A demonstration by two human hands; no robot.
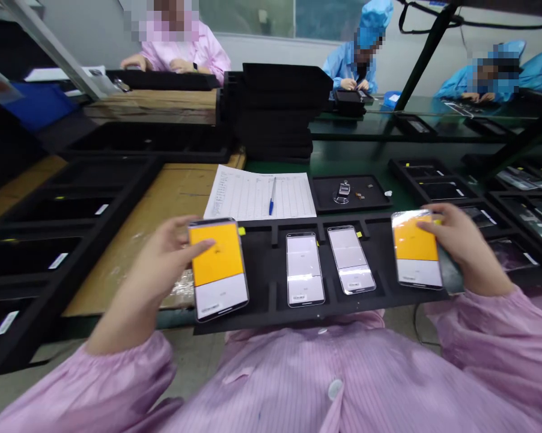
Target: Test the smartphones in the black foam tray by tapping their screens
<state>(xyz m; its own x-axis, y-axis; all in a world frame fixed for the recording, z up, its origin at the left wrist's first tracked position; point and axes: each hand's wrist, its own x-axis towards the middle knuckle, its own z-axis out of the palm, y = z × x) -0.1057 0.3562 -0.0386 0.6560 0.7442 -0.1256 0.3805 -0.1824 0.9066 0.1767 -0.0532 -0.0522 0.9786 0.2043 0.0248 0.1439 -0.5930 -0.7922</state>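
Observation:
A black foam tray (271, 282) in front of me holds several phones. My left hand (163, 264) grips the leftmost phone (217, 270), whose screen is orange above and white below, with the thumb resting on the screen. My right hand (460, 243) holds the rightmost phone (416, 249), also orange and white, by its right edge. Between them two phones (304, 269) (351, 260) with white screens lie flat in the tray's slots.
A printed sheet (253, 192) with a blue pen (271, 198) lies behind the tray, beside a small black tray (325, 189) of small parts. Stacked black trays (275, 108) stand further back. Trays with phones (518, 210) are at right, empty black trays (50, 234) at left. Other people work across the benches.

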